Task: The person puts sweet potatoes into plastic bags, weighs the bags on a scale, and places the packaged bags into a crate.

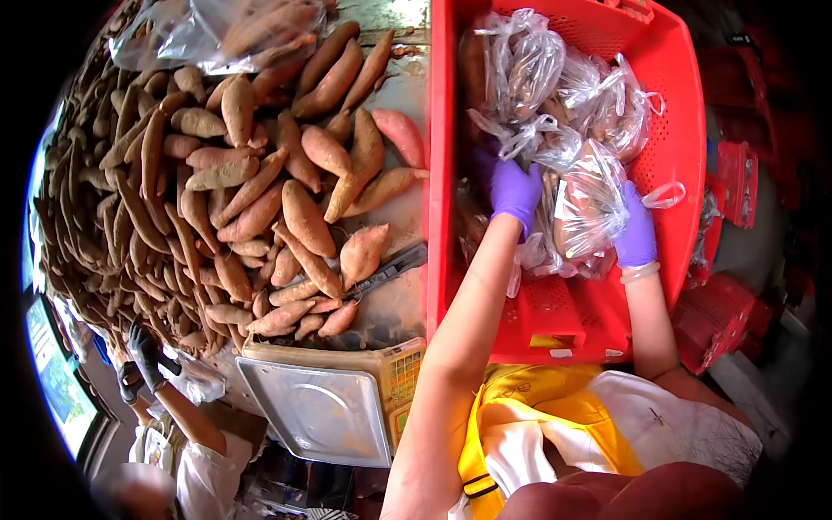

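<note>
Both my hands wear purple gloves and reach into a red plastic crate (568,295) filled with clear, knotted bags of sweet potatoes. My right hand (637,227) is closed on the right side of one bag of sweet potatoes (588,212), whose plastic is creased and shiny. Farther left, my left hand (515,192) is tucked among the bags with its fingers curled under crumpled plastic; its fingertips are hidden. Above it lies another knotted bag (523,69), towards the crate's far end.
Loose sweet potatoes (251,199) are heaped across the table on the left. A scale (321,407) with a metal plate stands at the table's near edge. Another person's dark-gloved hand (147,360) is at the lower left. More red crates (724,321) stand on the right.
</note>
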Available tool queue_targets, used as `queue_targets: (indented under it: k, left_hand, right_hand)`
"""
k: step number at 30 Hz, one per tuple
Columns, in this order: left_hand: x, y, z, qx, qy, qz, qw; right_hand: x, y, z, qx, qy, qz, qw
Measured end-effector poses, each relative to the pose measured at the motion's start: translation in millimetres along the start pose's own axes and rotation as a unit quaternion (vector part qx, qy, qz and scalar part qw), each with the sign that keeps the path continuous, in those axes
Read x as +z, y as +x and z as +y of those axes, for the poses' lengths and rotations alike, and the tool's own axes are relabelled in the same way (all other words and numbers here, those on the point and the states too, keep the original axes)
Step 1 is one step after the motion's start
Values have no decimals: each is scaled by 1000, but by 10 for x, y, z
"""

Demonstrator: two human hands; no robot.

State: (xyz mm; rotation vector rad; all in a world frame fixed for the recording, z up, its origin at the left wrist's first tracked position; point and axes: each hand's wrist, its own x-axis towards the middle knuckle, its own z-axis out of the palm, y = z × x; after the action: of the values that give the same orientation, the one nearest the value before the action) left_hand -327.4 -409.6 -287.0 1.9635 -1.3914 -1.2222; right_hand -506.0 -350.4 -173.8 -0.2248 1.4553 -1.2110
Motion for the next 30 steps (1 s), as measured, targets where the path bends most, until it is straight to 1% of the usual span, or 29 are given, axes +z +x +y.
queue_targets:
  k: [1,2,3,4,5,6,7,8,10,11,12,13,14,15,16,17,18,19,20,21,22,23,24,26,28,29,30]
  left_hand:
    - [-93,-10,110,-25,-10,-34,999]
    - [-40,-21,84,-27,-17,-31,999]
    - [39,-45,54,29,15,64,997]
    - [50,-50,55,84,49,159,983]
    - [30,-33,11,64,2,92,994]
    - [0,-12,-49,63,1,93,994]
    - [-5,22,-127,56,-74,21,995]
    - [34,51,-216,57,-132,-4,990]
    - [98,108,-382,53,-245,-53,967]
    - [-193,39,-253,-54,-307,-89,946]
    - [-480,-48,-115,-158,-364,-124,910]
    - [-679,-177,-17,-143,-419,-86,893]
    - [-673,-221,-66,-138,-417,-86,894]
    - [-641,-248,-156,-108,-442,-21,890]
    - [-644,-298,-207,-79,-465,44,881]
    - [-835,-443,-162,-23,-343,44,938]
    - [-926,-595,-83,-9,-382,51,923]
    - [-1062,-772,34,2,-385,40,922]
    - [-1196,-940,104,13,-385,31,922]
    - [-1218,-1061,30,54,-353,37,933]
    - [-1272,-1195,-66,93,-317,42,943]
    - [-1453,-1387,-35,57,-311,20,949]
    - [-1593,-1567,-37,16,-346,9,938]
    - [-2054,-1930,109,-8,-454,-11,891]
    - [-2447,-2275,130,-48,-431,2,901]
    - [-2583,-2435,125,-67,-449,23,891]
    - [-2744,-2588,131,-80,-405,42,910]
  right_hand:
    - [7,19,1,-1,9,-13,1000]
    - [22,23,-2,-3,2,-16,1000]
    - [42,22,2,-15,-11,-12,1000]
    - [74,25,-8,-27,-24,-8,999]
    - [113,31,-17,-27,-28,-11,999]
    - [160,35,-22,-26,-34,-16,999]
    - [206,36,-34,-25,-39,-19,999]
    - [260,23,-47,-24,-39,-19,999]
    - [392,26,-88,-13,-25,-57,998]
    - [421,58,-81,-30,-25,-60,997]
    - [519,63,-95,-34,-23,-61,997]
    - [656,59,-103,-21,5,-84,996]
    - [778,71,-119,-7,34,-107,994]
    - [828,148,-78,-7,55,-114,992]
    - [474,512,20,61,98,-211,971]
    - [604,474,-41,85,72,-299,948]
    - [768,400,-19,59,-30,-242,968]
    - [1048,241,-39,47,-135,-182,973]
    - [1058,198,-39,113,-22,-273,955]
    - [1160,164,5,47,-111,-238,964]
    - [1374,4,-13,-20,-195,-200,960]
    - [1563,-152,-33,-136,-258,-190,937]
    - [1600,-97,38,-191,-231,-203,932]
    - [1880,-219,68,-305,-245,-205,897]
    - [2144,-222,218,-412,-233,-258,842]
    - [2322,-321,263,-415,-192,-287,842]
    - [2471,-437,256,-410,-246,-287,830]
